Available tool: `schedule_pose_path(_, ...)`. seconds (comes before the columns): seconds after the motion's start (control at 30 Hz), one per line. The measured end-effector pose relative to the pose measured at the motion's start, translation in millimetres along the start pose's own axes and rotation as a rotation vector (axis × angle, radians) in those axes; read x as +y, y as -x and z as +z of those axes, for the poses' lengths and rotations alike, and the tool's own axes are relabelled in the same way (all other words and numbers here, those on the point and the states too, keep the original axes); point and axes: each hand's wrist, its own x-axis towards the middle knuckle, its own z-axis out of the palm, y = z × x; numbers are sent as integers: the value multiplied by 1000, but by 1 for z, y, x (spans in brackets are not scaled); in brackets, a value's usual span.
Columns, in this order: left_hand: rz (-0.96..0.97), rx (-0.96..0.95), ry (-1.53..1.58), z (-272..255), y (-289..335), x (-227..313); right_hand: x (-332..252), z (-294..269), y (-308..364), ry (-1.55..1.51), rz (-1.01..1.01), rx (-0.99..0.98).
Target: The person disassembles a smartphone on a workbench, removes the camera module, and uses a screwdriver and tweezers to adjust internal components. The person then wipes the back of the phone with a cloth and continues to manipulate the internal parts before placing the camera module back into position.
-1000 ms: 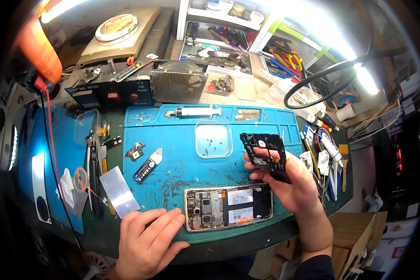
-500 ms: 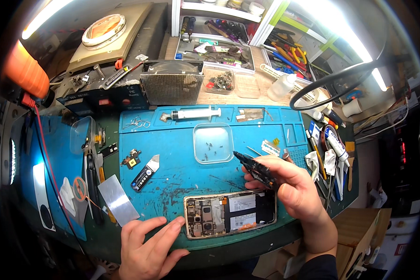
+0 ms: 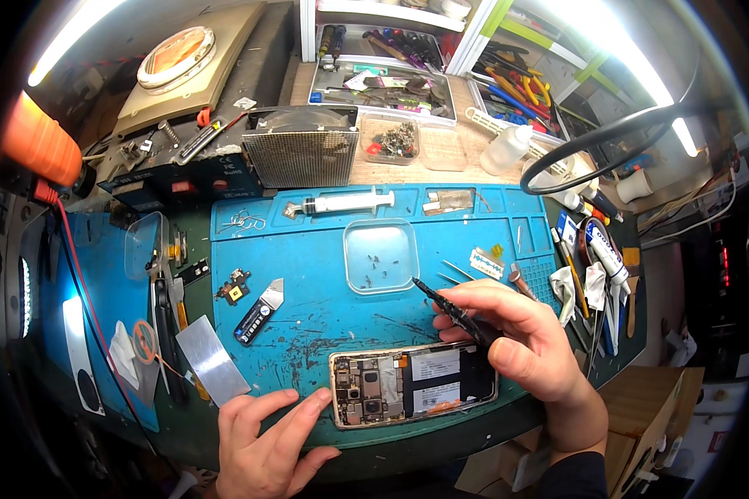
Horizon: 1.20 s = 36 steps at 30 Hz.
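Observation:
An opened smartphone point(image 3: 391, 384) lies across the front of the blue mat, its circuit board, cameras and battery bare. At its left end rests my left hand point(image 3: 266, 441), open with fingers apart, a fingertip at or very near the phone's edge. Above the phone's right end, my right hand point(image 3: 524, 337) is closed on a thin black plastic phone part point(image 3: 451, 311), held tilted between thumb and fingers. Its far tip reaches close to the rim of a clear plastic dish point(image 3: 391, 243), in which several tiny screws point(image 3: 373, 264) lie.
On the mat are a utility blade point(image 3: 260, 310), a small camera module point(image 3: 234, 287), a syringe point(image 3: 348, 202) and a razor blade point(image 3: 486, 264). A metal plate point(image 3: 214, 359) lies at left. Glue tubes point(image 3: 606, 254) and brushes crowd the right. A fan filter box point(image 3: 300, 156) stands behind.
The black part has turned in my right hand and now shows a thinner edge. My right hand has shifted slightly; the left stays by the phone. The view has moved a little.

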Motion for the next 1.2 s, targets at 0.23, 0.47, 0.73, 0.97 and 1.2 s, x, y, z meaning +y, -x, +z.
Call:
schedule_pose_path(0.23, 21, 32, 0, 4, 3, -2, 2, -1, 1, -38, 13, 4)
schedule_pose_path(0.47, 10, 31, -5, 4, 3, -2, 2, 0, 2, -75, 28, -1)
schedule_pose_path(0.73, 13, 39, -2, 4, 3, -2, 5, 1, 2, -105, 37, 7)
schedule_pose_path(0.97, 6, 37, 3, 3, 2, -1, 7, -2, 2, -173, 9, -54)
schedule_pose_path(1.2, -6, 42, 5, 3, 1, 0, 7, -1, 2, -219, 68, -32)
